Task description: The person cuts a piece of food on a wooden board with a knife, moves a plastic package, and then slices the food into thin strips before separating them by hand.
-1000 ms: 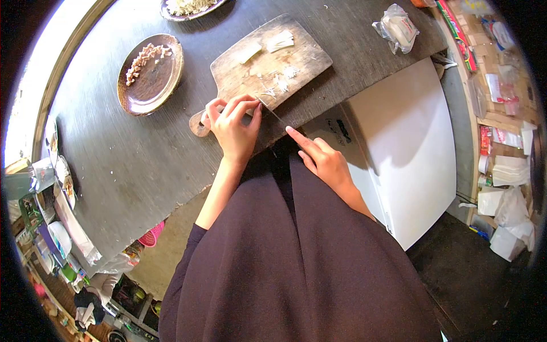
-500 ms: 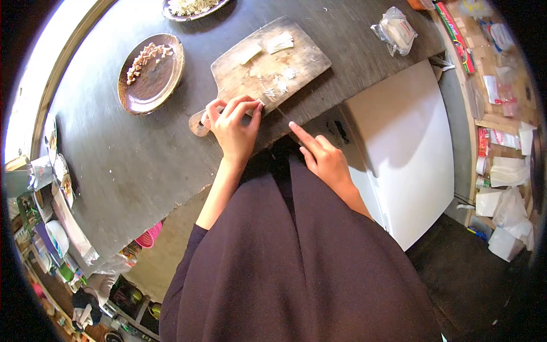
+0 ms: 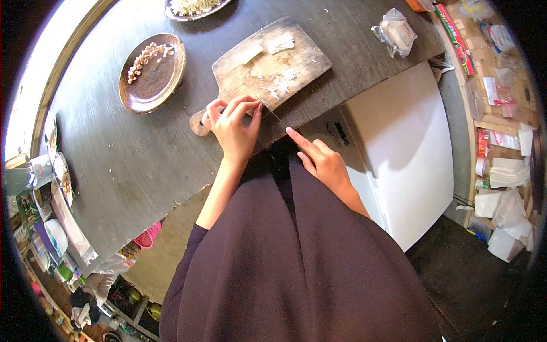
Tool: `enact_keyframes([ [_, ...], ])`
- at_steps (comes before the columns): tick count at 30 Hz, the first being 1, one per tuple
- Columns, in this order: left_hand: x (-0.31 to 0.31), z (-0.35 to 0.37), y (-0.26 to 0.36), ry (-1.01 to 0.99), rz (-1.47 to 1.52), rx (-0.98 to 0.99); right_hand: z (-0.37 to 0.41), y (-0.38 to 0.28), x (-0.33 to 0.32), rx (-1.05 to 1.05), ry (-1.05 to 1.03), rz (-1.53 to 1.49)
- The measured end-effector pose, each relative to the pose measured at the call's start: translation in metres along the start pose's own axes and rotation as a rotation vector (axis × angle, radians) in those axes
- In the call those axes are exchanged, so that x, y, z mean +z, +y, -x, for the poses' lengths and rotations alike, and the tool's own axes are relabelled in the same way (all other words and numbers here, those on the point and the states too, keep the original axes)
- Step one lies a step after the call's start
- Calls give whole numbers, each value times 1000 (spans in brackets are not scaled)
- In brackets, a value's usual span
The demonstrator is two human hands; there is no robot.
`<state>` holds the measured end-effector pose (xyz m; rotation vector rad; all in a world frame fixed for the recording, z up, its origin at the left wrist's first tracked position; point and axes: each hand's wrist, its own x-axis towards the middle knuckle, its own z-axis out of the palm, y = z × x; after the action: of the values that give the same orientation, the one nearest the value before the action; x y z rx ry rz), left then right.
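Observation:
A worn wooden cutting board (image 3: 228, 74) lies near the table's edge, its handle to the lower left. Over its near edge, my left hand (image 3: 235, 122) has its fingers bent and pressed down, holding a small pale piece that is mostly hidden. My right hand (image 3: 325, 162) grips a knife (image 3: 276, 116), index finger stretched along it. Seen nearly edge-on, the thin blade reaches to the left fingertips. Fine pale shreds (image 3: 279, 85) are scattered on the board, and pale slices (image 3: 281, 43) lie farther back beside a flat pale block (image 3: 248, 54).
A brown plate (image 3: 159, 97) holds small diced pieces at its far side. Behind it, another plate (image 3: 194, 16) carries pale shreds. A plastic-wrapped white block (image 3: 397, 33) sits at the right. Below the table edge stands a white cabinet-like box (image 3: 410, 137). Cluttered shelves (image 3: 501, 142) line the right.
My right hand has shifted slightly left and down with the knife, and more of the blade shows. The near shreds lie a little differently. My left hand has hardly moved.

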<state>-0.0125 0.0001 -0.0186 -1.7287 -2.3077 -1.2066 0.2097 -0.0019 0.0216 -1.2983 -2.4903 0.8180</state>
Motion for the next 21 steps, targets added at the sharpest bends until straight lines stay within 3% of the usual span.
enact_keyframes([
  [16, 5, 1, -5, 2, 58, -12, -6, -4, 8, -4, 21, 38],
  [21, 7, 2, -6, 17, 45, 4, -10, -9, 7, 81, -18, -2],
])
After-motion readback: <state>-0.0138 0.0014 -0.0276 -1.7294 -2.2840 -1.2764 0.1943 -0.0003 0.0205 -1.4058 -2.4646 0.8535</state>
